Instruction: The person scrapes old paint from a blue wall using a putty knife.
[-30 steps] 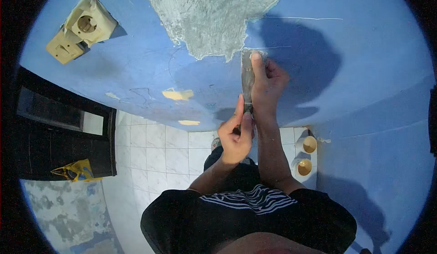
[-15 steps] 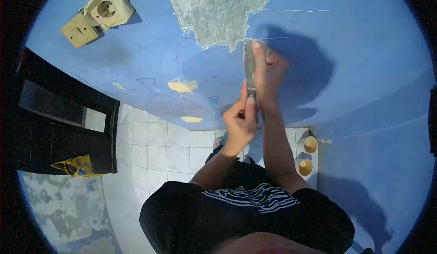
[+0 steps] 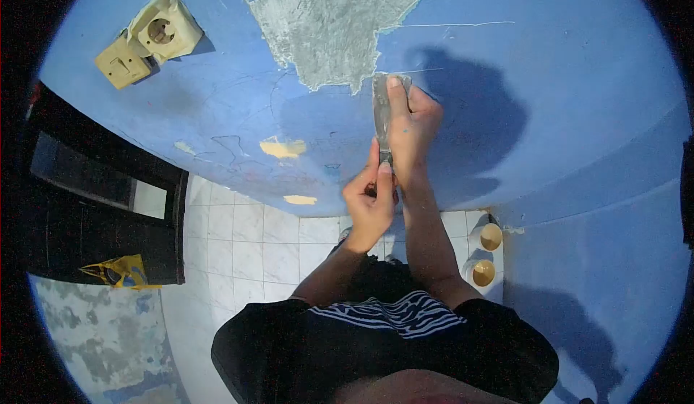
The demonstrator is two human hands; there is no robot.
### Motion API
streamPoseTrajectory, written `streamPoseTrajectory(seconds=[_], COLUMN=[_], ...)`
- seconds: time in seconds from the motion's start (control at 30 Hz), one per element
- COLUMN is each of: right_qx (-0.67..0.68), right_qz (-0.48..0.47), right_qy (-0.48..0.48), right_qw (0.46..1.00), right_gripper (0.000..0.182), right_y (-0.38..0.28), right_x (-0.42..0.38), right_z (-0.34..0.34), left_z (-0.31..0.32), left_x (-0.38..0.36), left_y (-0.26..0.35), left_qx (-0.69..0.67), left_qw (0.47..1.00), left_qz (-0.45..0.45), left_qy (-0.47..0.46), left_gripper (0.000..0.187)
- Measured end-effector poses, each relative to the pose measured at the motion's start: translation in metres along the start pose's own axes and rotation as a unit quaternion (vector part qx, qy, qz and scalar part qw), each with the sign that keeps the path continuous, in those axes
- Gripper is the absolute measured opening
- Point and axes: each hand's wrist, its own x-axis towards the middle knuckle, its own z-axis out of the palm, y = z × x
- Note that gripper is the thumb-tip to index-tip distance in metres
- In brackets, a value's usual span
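Observation:
A putty knife (image 3: 382,113) with a flat grey blade is pressed up against the blue wall (image 3: 578,115), its broad tip just below and right of the bare grey patch (image 3: 332,28). My left hand (image 3: 369,205) is closed around its handle, which is mostly hidden by the fingers. Higher up, my right hand (image 3: 418,125) grips the blade, thumb lying flat along its face near the tip and the other fingers curled at its right edge. Thin scratched lines run across the paint beside the tip.
A socket (image 3: 163,31) and a light switch (image 3: 121,64) hang at upper left. Two round containers (image 3: 483,272) stand on the white tiled floor (image 3: 246,223) by the right wall. A dark door (image 3: 94,209) with a yellow bag (image 3: 123,270) is at left.
The whole view has shifted, so wall, hands and putty knife appear slightly lower and further left. Both hands keep their grip, with the tip at nearly the same place beside the patch.

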Motion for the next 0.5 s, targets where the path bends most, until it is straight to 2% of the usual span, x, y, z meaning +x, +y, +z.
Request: streamPoseTrajectory(seconds=[0.07, 0.13, 0.2, 0.23, 0.3, 0.37, 0.5], right_qx=[0.037, 0.024, 0.009, 0.009, 0.010, 0.135, 0.181], right_qz=[0.016, 0.022, 0.025, 0.004, -0.017, 0.019, 0.037], right_qy=[-0.014, -0.040, -0.068, -0.054, -0.038, 0.031, 0.042], right_qw=[0.999, 0.999, 0.997, 0.998, 0.999, 0.990, 0.982], right_gripper=[0.046, 0.046, 0.046, 0.046, 0.046, 0.046, 0.042], right_y=[-0.021, -0.033, -0.033, -0.030, -0.018, -0.007, -0.014], right_x=[0.001, 0.006, 0.006, 0.004, 0.001, -0.005, -0.001], right_z=[-0.003, -0.013, -0.016, -0.014, -0.003, 0.012, 0.006], left_z=[0.008, 0.027, 0.026, 0.027, 0.001, -0.014, -0.001], left_x=[-0.001, -0.008, -0.010, -0.009, -0.003, 0.001, 0.002], left_y=[-0.002, -0.003, 0.004, 0.005, -0.002, -0.008, -0.004], left_qx=[-0.026, 0.030, -0.003, -0.036, -0.004, 0.025, 0.048], left_qw=[0.999, 0.997, 0.999, 0.998, 1.000, 1.000, 0.999], left_qz=[-0.026, 0.037, 0.009, -0.014, -0.013, -0.014, -0.009], left_qy=[0.000, 0.058, 0.054, 0.049, 0.019, -0.008, -0.005], left_gripper=[0.045, 0.042, 0.042, 0.042, 0.044, 0.046, 0.044])
